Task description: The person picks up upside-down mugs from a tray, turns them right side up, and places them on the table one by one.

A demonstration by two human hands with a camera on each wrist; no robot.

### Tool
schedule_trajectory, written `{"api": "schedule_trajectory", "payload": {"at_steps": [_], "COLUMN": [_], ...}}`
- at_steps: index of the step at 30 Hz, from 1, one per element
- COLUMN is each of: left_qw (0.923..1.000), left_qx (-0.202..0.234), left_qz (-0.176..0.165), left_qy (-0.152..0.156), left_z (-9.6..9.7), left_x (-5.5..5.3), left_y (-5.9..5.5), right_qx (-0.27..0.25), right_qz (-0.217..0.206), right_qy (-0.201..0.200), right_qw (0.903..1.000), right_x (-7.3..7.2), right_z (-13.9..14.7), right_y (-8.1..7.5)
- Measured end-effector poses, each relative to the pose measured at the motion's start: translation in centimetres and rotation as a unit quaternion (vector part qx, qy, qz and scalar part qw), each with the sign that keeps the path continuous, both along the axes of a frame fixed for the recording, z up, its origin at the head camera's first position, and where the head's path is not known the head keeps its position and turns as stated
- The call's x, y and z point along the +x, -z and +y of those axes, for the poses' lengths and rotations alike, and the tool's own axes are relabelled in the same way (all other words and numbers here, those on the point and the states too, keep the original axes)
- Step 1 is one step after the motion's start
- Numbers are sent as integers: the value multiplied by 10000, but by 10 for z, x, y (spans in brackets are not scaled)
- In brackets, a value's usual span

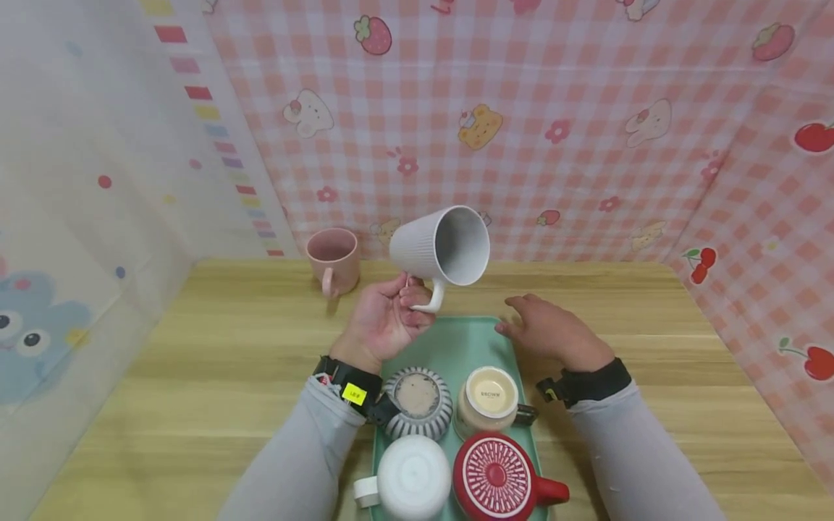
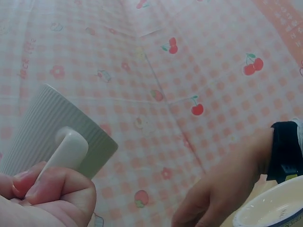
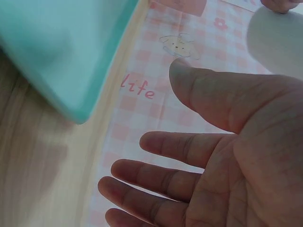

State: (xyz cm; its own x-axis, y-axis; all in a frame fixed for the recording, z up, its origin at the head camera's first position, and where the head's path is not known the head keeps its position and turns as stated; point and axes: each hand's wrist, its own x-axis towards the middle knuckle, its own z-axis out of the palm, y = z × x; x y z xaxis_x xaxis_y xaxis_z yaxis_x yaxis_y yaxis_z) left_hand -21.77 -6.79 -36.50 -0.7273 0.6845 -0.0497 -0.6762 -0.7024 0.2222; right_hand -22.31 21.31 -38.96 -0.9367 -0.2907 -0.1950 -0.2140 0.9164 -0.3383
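Observation:
A ribbed white mug is held up in the air, tilted so its mouth faces right and toward me. My left hand grips it by the handle, with the fingers curled round. To the right, my right hand hovers near the tray's far right corner, holding nothing; the right wrist view shows its fingers spread and nearly straight. Below lies the green tray. Upside down on it stand a grey striped cup, a cream mug, a white mug and a red mug.
A pink mug stands upright on the wooden table at the back left, its handle toward me. Behind the table hangs a pink checked cloth. More printed cloth closes in the left and right sides.

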Motion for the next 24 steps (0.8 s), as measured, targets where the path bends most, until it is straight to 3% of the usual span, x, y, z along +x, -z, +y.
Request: {"api": "schedule_trajectory", "payload": {"at_steps": [4,9,12,17,20,24], "left_qw": [10000,10000,9999,9996,9992,9965], "left_qx": [3,60,119,147,-14,-463], "left_qz": [-85,-40,3,108,269,659], "left_qy": [-48,-27,-1,196,300,239], "left_z": [5,8,10,13,16,20], "left_x": [1,4,6,8,8,9], "left_y": [1,2,2,2,3,2], "right_qx": [-146,-894,-1468,-2471,-2984,-3465], "right_qz": [68,174,122,19,10,40], "right_qy": [-183,-759,-1297,-1953,-1933,-1589], "right_qw": [9997,9930,9806,9491,9347,9245], "right_x": [8,26,36,44,44,45], "right_z": [-2,-10,-16,-29,-35,-39], "right_y": [-14,-38,-47,-49,-47,-44]}}
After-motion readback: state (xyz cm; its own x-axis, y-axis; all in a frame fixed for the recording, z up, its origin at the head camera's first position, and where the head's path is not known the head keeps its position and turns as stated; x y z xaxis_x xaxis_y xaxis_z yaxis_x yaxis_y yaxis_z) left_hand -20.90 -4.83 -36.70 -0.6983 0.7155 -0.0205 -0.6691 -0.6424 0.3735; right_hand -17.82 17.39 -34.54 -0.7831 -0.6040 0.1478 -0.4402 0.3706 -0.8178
